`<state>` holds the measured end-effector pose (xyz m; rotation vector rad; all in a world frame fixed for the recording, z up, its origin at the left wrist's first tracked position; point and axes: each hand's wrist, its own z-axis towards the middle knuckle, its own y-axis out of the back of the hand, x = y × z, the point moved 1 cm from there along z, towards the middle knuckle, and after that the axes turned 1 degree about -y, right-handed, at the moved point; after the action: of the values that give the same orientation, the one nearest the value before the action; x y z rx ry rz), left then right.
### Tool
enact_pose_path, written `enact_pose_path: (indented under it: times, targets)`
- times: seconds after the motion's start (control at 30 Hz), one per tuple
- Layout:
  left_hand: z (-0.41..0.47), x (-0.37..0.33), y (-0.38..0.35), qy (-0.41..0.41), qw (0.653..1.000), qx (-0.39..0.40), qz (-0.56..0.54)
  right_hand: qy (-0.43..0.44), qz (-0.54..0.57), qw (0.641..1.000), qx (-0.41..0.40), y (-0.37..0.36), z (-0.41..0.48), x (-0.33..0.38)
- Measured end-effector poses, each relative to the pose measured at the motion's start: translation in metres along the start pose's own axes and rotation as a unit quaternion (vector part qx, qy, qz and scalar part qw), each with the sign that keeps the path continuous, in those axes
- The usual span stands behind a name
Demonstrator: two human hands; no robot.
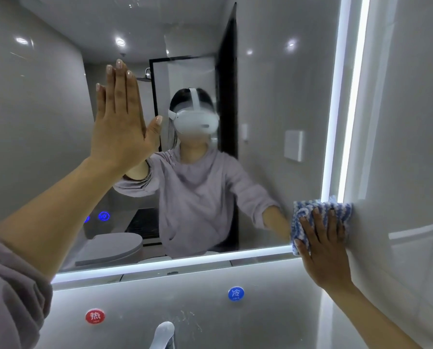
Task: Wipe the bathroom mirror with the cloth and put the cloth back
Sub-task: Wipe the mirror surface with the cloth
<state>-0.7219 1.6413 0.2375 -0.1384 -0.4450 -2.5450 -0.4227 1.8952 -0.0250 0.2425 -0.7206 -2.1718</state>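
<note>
In a grey-tiled bathroom, facing the backlit mirror: pressing the blue-and-white cloth flat against its lower right corner under the right hand, fingers straight, and bracing the left hand, open-palmed, on the glass. Probably midway through wiping, not yet putting the cloth back.

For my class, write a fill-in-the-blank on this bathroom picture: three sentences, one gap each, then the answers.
1. The right hand presses the blue-and-white woven cloth at the lower ____ corner of the lit-edged bathroom mirror.
2. The left hand lies flat on the glass, fingers straight, holding ____.
3. On the wall below the mirror, the round red sticker sits to the ____ of the round blue sticker.
Missing words: right; nothing; left.
</note>
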Motion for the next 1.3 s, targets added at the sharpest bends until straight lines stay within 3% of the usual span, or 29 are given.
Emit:
enact_pose_path:
  times: [0.33,0.6,0.97,1.3]
  targets:
    - [0.001,0.002,-0.004,-0.002,1.0,-0.014,0.002,-0.033,0.066,0.996,-0.042,-0.021,-0.003,0.046]
    - [0.001,0.003,-0.003,-0.001,1.0,-0.012,0.003,0.032,0.082,0.994,-0.063,-0.036,-0.013,0.124]
    - [0.001,0.001,0.002,-0.003,1.0,-0.003,0.001,0.158,0.065,0.985,-0.014,-0.046,-0.023,0.228]
    - [0.0,0.0,0.003,-0.007,1.0,-0.003,-0.003,0.177,0.047,0.982,-0.055,-0.043,-0.018,0.219]
